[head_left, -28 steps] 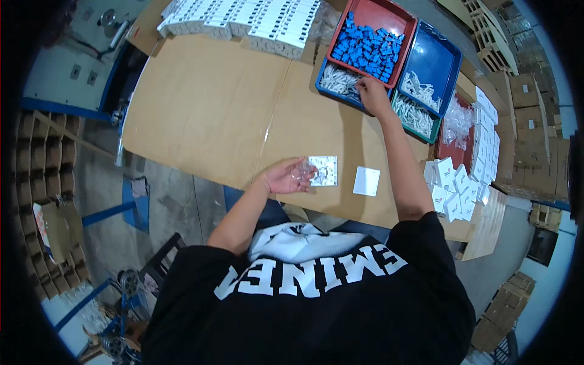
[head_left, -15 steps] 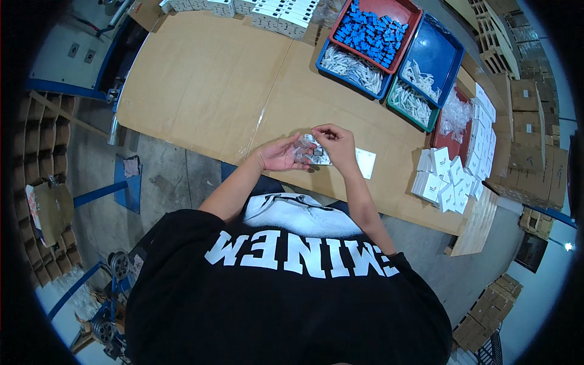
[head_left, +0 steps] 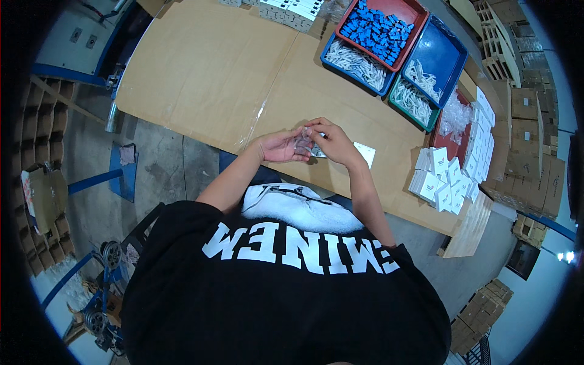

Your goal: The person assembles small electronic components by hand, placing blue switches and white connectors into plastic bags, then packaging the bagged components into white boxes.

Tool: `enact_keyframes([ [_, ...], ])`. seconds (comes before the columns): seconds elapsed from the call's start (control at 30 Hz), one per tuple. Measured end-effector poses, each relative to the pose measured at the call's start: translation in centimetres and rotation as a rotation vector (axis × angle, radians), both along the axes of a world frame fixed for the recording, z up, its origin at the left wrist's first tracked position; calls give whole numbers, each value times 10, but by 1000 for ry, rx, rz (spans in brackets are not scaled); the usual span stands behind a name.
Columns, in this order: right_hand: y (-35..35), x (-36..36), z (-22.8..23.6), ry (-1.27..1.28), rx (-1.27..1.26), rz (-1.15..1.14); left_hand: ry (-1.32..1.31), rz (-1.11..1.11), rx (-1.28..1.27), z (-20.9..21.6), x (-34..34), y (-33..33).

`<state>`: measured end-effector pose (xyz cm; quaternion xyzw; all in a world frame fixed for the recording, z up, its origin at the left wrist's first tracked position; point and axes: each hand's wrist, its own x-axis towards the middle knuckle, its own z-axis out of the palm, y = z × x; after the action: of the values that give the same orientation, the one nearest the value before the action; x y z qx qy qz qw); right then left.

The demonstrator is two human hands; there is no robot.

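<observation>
A small clear plastic bag (head_left: 304,143) sits pinched between both hands just above the near edge of the cardboard-covered surface (head_left: 207,73). The left hand (head_left: 281,147) cups it from the left with fingers curled, and the right hand (head_left: 331,143) closes over it from the right, fingertips meeting the left's. Just right lies a white card (head_left: 365,153); farther right, stacked white boxes (head_left: 443,182). Far right, trays hold blue parts (head_left: 378,31) and white parts (head_left: 359,61).
</observation>
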<state>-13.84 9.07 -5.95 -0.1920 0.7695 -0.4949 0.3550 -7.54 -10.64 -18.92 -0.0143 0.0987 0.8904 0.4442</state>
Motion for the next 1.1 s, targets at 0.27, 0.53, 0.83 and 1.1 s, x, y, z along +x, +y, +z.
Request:
enact_keyframes([
  [0.27, -10, 6, -11, 151, -10, 36, -44, 10, -60, 10, 0, 1],
  [0.53, -13, 5, -13, 14, 26, -23, -60, 6, -12, -7, 2, 0],
  [0.83, 0, -3, -4, 103, -64, -93, -123, 9, -36, -11, -3, 2],
  [1.1, 119, -122, 1, 613, 204, -713, -100, -67, 15, 5, -3, 1],
])
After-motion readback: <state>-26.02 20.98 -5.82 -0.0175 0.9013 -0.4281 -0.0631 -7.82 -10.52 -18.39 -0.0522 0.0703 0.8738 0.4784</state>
